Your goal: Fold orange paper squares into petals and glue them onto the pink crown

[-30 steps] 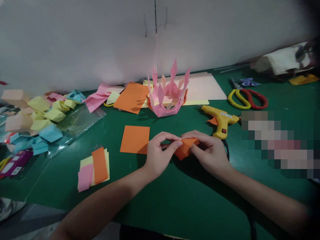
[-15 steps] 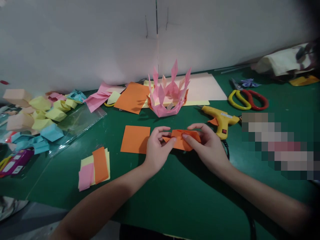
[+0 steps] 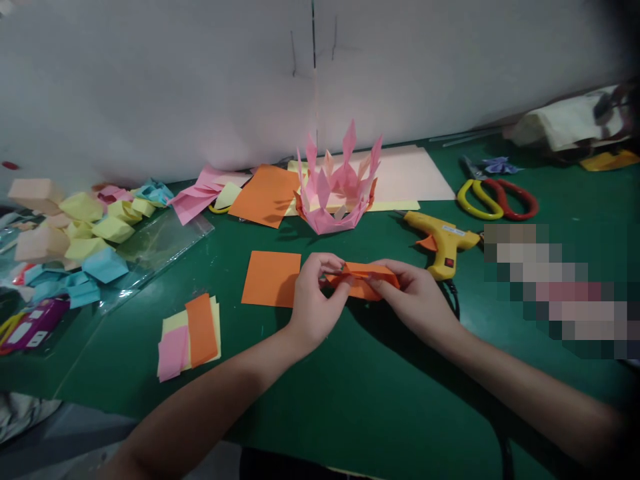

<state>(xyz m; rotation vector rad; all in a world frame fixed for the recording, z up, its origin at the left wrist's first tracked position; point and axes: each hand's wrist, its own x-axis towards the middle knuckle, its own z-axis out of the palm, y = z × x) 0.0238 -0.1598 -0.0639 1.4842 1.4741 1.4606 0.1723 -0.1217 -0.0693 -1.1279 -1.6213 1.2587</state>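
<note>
A folded piece of orange paper [image 3: 367,288] is held just above the green table between both hands. My left hand [image 3: 317,300] pinches its left end, thumb in front and fingers behind. My right hand [image 3: 417,293] grips the right part, with the thumb pressed on the near face. Some of the folds are hidden by the fingers. Beside my left hand lies a flat orange paper square [image 3: 270,279]. Behind the hands stands a pink folded-paper crown [image 3: 335,220] with tall points and orange pieces at its sides.
A yellow glue gun [image 3: 440,237] lies right of the hands, its cord trailing nearby. Red and yellow-handled scissors [image 3: 515,200] are behind it. Paper strips [image 3: 201,330] lie at left front, with several folded paper pieces [image 3: 113,229] beyond. A wall borders the green table [image 3: 320,400].
The upper edge of the orange paper is now folded differently, with the right fingers lower behind it. Both hands stay in nearly the same place.
</note>
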